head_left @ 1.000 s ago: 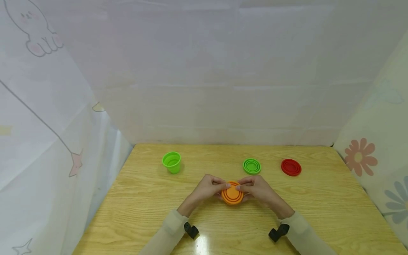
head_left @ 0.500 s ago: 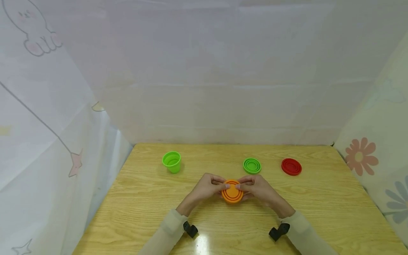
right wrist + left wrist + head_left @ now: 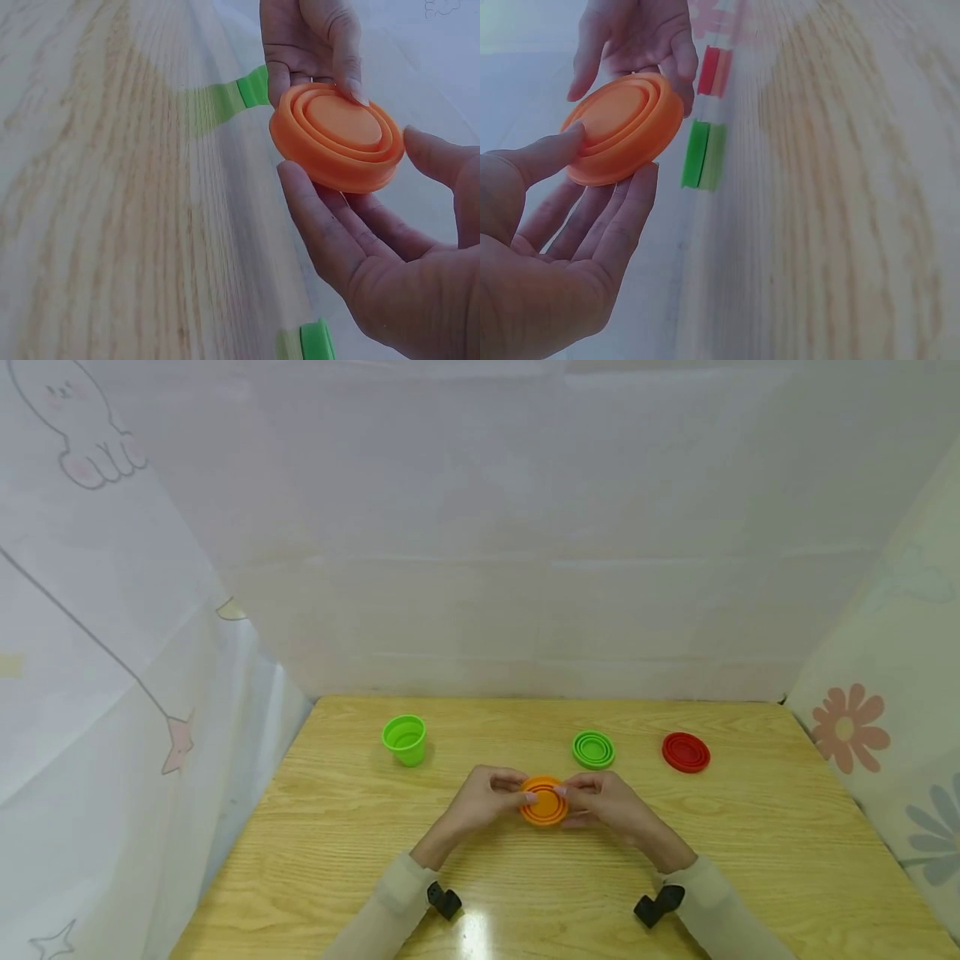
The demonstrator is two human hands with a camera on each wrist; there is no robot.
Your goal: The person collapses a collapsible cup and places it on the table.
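Note:
An orange collapsible cup point(image 3: 544, 802), folded flat into rings, is held up off the table between both hands. My left hand point(image 3: 483, 799) pinches it, thumb on the flat centre and fingers underneath, as the left wrist view shows. From the other side my right hand point(image 3: 611, 806) supports the orange cup with curled fingers under its edge. In the right wrist view the right thumb point(image 3: 435, 155) is by the rim; the left wrist view shows this thumb lifted a little off the cup.
Beyond the hands, a flattened green collapsible cup point(image 3: 593, 750) and a flattened red one point(image 3: 686, 752) lie on the wooden table point(image 3: 337, 827). An expanded green cup point(image 3: 405, 739) stands upright at the back left. Pale cloth hangings point(image 3: 525, 610) enclose the back and sides.
The orange cup and the left hand have shifted slightly left and away from the body. The right thumb has moved toward the cup's edge. The other cups have stayed put.

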